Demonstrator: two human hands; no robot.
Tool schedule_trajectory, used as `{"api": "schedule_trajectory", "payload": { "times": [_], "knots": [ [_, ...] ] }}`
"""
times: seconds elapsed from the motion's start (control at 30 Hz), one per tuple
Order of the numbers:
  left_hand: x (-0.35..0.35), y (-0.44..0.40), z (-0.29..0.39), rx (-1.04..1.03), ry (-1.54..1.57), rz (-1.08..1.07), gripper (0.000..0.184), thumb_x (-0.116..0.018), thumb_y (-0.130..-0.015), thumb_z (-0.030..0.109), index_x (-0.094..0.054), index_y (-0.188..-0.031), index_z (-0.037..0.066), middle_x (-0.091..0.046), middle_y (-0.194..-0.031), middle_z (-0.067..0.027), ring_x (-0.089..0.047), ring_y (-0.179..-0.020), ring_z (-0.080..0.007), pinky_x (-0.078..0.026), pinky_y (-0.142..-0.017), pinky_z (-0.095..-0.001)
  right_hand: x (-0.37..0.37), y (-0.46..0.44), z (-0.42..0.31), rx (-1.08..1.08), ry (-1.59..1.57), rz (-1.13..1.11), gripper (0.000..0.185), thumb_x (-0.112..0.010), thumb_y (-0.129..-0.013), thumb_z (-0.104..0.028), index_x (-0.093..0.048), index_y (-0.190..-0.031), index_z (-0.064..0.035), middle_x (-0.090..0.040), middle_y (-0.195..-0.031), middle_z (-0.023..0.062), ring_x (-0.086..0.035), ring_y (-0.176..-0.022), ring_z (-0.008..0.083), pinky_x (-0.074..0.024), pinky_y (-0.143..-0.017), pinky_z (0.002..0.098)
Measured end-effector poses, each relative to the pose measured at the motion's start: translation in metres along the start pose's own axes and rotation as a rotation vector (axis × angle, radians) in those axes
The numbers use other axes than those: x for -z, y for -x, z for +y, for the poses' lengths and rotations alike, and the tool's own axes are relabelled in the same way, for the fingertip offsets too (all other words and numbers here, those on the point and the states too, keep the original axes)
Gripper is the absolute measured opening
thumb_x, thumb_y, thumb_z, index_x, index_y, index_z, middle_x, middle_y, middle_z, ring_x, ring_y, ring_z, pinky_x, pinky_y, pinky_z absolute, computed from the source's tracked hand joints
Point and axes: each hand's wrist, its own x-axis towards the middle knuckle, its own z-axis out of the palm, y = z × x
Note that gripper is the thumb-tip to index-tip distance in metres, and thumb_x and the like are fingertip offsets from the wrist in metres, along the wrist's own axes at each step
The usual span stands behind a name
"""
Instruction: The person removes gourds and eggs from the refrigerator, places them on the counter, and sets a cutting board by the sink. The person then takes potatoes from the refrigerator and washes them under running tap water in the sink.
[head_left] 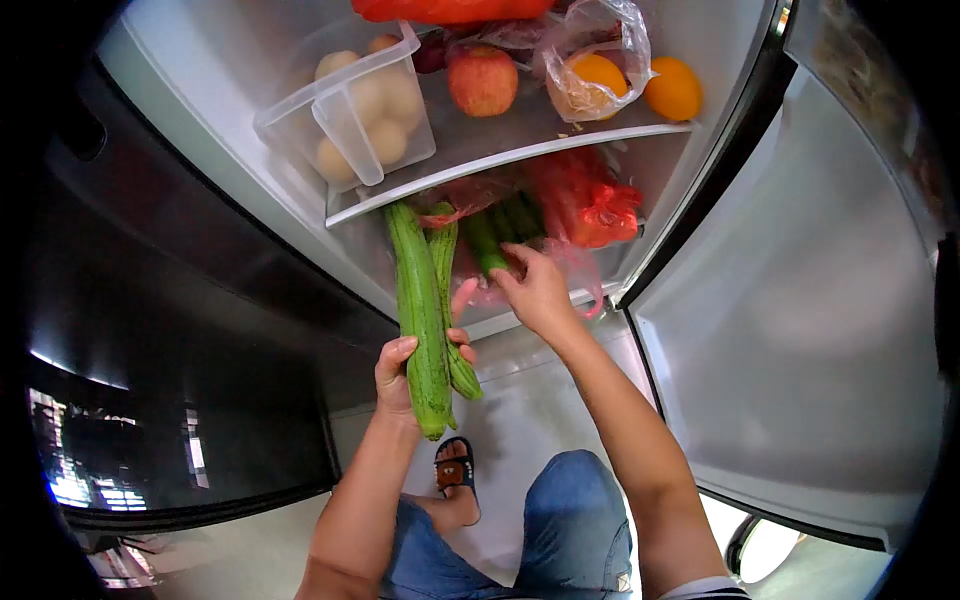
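The left grip [397, 378] is wrapped round two long gourds [424, 325], likely stiff, weighty and best held mid-length, before the open fridge [225, 150], while the part-curled right grip [540, 288] touches a cucumber [483, 243], its hold unclear.

No readable text or labels.

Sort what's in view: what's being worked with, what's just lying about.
Being handled: long green gourds, held by the left hand; green vegetable, touched by the right hand.

Just lying about: red apple; loose orange; clear bin; clear plastic bag.
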Motion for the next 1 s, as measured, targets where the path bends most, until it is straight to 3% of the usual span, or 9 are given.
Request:
{"api": "schedule_trajectory", "payload": {
  "times": [0.2, 0.3, 0.4, 0.5, 0.6, 0.7, 0.8, 0.9, 1.0],
  "knots": [
    [0.001, -0.002, 0.002, -0.009, 0.021, -0.004, 0.089, -0.063, -0.072, 0.021, -0.023, -0.151, 0.011, -0.028, -0.154, -0.0137, -0.055, -0.094, -0.0161, -0.048, -0.09, -0.0363, -0.018, -0.007, 0.023, 0.062, -0.191, -0.095, 0.04, -0.062, -0.083, -0.009, -0.059, -0.121, 0.0048, -0.068, -0.097, 0.0216, -0.067, -0.087, 0.0313, -0.0525, -0.08, 0.0376],
    [-0.001, -0.003, 0.002, -0.013, 0.07, -0.01, 0.09, -0.063, -0.072, 0.021, -0.022, -0.152, 0.011, -0.028, -0.155, -0.0137, -0.054, -0.093, -0.0163, -0.048, -0.09, -0.036, -0.014, -0.003, 0.03, 0.385, 0.223, 0.144, 0.038, -0.059, -0.084, -0.007, -0.059, -0.12, 0.0039, -0.066, -0.098, 0.0243, -0.065, -0.089, 0.0396, -0.0521, -0.078, 0.044],
    [-0.003, -0.005, 0.002, -0.01, 0.122, -0.025, 0.091, -0.062, -0.071, 0.02, -0.022, -0.152, 0.011, -0.027, -0.155, -0.0138, -0.054, -0.093, -0.0163, -0.048, -0.091, -0.036, 0.004, 0.005, 0.012, 0.046, 0.405, 0.017, 0.037, -0.056, -0.084, -0.008, -0.058, -0.12, 0.0004, -0.066, -0.097, 0.0251, -0.062, -0.092, 0.0439, -0.0503, -0.078, 0.0494],
    [-0.002, -0.006, 0.001, -0.006, 0.142, -0.042, 0.091, -0.062, -0.07, 0.019, -0.022, -0.152, 0.012, -0.026, -0.155, -0.0138, -0.054, -0.094, -0.0162, -0.047, -0.091, -0.0364, 0.015, 0.005, 0.007, -0.03, 0.424, 0.091, 0.036, -0.057, -0.084, -0.011, -0.059, -0.119, -0.0047, -0.066, -0.096, 0.0229, -0.062, -0.092, 0.0428, -0.0497, -0.077, 0.0505],
    [-0.003, -0.007, 0.001, -0.01, 0.146, -0.037, 0.092, -0.062, -0.07, 0.019, -0.021, -0.152, 0.013, -0.025, -0.156, -0.0137, -0.054, -0.094, -0.0161, -0.047, -0.091, -0.0366, 0.031, 0.004, 0.011, -0.134, 0.506, 0.026, 0.032, -0.059, -0.084, -0.013, -0.06, -0.115, -0.0072, -0.067, -0.093, 0.0204, -0.064, -0.086, 0.0415, -0.0502, -0.073, 0.05],
    [-0.002, -0.006, 0.001, 0.002, 0.144, -0.053, 0.092, -0.063, -0.071, 0.017, -0.02, -0.153, 0.016, -0.024, -0.156, -0.0125, -0.054, -0.095, -0.0158, -0.047, -0.092, -0.0364, 0.043, 0.012, 0.004, 0.039, 0.534, 0.136, 0.021, -0.063, -0.084, -0.018, -0.065, -0.101, -0.007, -0.068, -0.085, 0.0192, -0.065, -0.076, 0.04, -0.0503, -0.066, 0.0496],
    [0.001, -0.007, 0.004, 0.026, 0.162, -0.086, 0.091, -0.064, -0.073, 0.015, -0.02, -0.153, 0.019, -0.023, -0.157, -0.0103, -0.054, -0.098, -0.0156, -0.045, -0.094, -0.0363, 0.031, 0.012, 0.018, 0.043, 0.492, 0.131, 0.017, -0.067, -0.081, -0.023, -0.068, -0.088, -0.0071, -0.067, -0.076, 0.0184, -0.064, -0.068, 0.0391, -0.0498, -0.062, 0.0495],
    [0.0, -0.007, 0.003, 0.032, 0.172, -0.096, 0.091, -0.064, -0.074, 0.015, -0.02, -0.153, 0.019, -0.022, -0.157, -0.0104, -0.054, -0.098, -0.0157, -0.045, -0.094, -0.0362, 0.018, 0.004, 0.024, 0.006, 0.585, 0.069, 0.026, -0.066, -0.083, -0.031, -0.065, -0.081, -0.0048, -0.067, -0.074, 0.021, -0.068, -0.072, 0.0385, -0.0527, -0.063, 0.0506],
    [-0.002, -0.006, 0.001, 0.02, 0.172, -0.081, 0.091, -0.063, -0.073, 0.016, -0.019, -0.153, 0.017, -0.023, -0.157, -0.0114, -0.054, -0.097, -0.0159, -0.046, -0.093, -0.0362, 0.007, -0.002, 0.018, 0.05, 0.628, 0.126, 0.026, -0.069, -0.081, -0.031, -0.066, -0.082, -0.0057, -0.068, -0.073, 0.0184, -0.068, -0.071, 0.0363, -0.0534, -0.061, 0.0476]
  ]
}}
